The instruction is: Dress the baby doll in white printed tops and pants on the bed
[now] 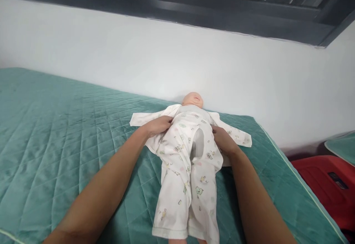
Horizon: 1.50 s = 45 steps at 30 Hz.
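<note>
A baby doll lies on its back on the green quilted cover, head by the wall. White baby pants with small printed figures and an open crotch cover its legs and reach high up its torso. A white printed baby shirt lies spread at its sides, sleeves stretched outward. My left hand is closed on the pants' edge at the left of the torso. On the opposite side, my right hand is closed on the pants too, its fingertips partly hidden by the cloth.
The green quilted cover spreads over the bed up to a white wall. A dark window frame with metal bars is above. Past the bed's right edge stands a red plastic item, beside another green padded surface.
</note>
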Tool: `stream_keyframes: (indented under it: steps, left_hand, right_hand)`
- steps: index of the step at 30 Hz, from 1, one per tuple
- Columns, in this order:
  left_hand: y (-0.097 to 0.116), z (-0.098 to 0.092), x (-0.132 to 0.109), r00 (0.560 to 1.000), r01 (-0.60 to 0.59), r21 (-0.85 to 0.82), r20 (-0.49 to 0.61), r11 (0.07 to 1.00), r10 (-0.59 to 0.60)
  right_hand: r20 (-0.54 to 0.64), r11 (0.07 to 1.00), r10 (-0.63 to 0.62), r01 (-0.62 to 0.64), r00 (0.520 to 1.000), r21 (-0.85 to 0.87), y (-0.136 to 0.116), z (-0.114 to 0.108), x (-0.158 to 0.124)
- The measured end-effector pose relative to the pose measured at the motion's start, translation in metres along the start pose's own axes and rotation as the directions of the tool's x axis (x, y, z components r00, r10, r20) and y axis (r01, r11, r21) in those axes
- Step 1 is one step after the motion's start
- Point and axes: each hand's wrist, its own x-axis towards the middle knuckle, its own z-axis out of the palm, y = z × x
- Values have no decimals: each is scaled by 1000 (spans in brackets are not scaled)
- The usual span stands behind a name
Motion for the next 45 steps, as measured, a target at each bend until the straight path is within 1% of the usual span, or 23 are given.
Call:
stream_keyframes:
  steps: [2, 5, 7, 9, 13, 16, 21, 25, 27, 30, 32, 34, 36, 39, 42, 45]
  left_hand:
    - [-2, 3, -1, 999, 46, -112, -4, 993, -46]
    - [-5, 6, 0, 997, 74, -267, -11, 961, -80]
    - [-7, 7, 1, 997, 77, -356, 3, 932, -81]
    - [-10, 7, 2, 997, 74, -424, 13, 902, -75]
    - [-14, 6, 3, 998, 67, -504, 19, 861, -67]
    - [-16, 4, 2, 997, 75, -492, 51, 867, -57]
    - [-16, 4, 0, 992, 74, -364, 120, 928, -32]
    - [-14, 2, 1, 985, 40, -251, 173, 967, 4]
    - [-11, 0, 0, 983, -4, -165, 179, 986, 34]
    - [-4, 0, -3, 984, -100, -33, 147, 994, 104]
    - [0, 2, -5, 981, -139, 0, 135, 990, 137]
    - [1, 6, -6, 978, -145, -47, 144, 988, 151]
    - [-1, 10, -7, 977, -127, -145, 151, 981, 149]
    - [-4, 16, -6, 984, -84, -268, 130, 960, 123]
    - [-6, 19, -5, 991, -64, -329, 89, 942, 98]
    - [-7, 20, -3, 994, -48, -386, 72, 921, 82]
  right_hand:
    - [9, 986, 21, -22, 1000, 166, 2, 3, -1]
    - [61, 906, 68, -87, 996, 413, 2, 7, -3]
    - [84, 845, 99, -128, 992, 519, 1, 9, -5]
    - [89, 813, 116, -146, 989, 563, -1, 12, -7]
    - [76, 815, 112, -135, 991, 563, -5, 13, -9]
    - [90, 822, 106, -138, 990, 552, -4, 13, -10]
    - [140, 830, 89, -151, 986, 537, 1, 10, -8]
    - [103, 893, 108, -142, 989, 428, 4, 8, -6]
    - [78, 920, 115, -136, 990, 368, 4, 7, -4]
    - [61, 938, 91, -106, 994, 330, 3, 7, -3]
    - [57, 944, 81, -95, 995, 317, 2, 6, -3]
    - [57, 946, 80, -94, 995, 310, -1, 6, -3]
    - [69, 942, 69, -87, 995, 325, -2, 5, -4]
    - [136, 918, 48, -97, 990, 384, -2, 5, -5]
    - [172, 891, 37, -110, 984, 440, 2, 7, -5]
    - [159, 868, 7, -85, 987, 490, 5, 10, -4]
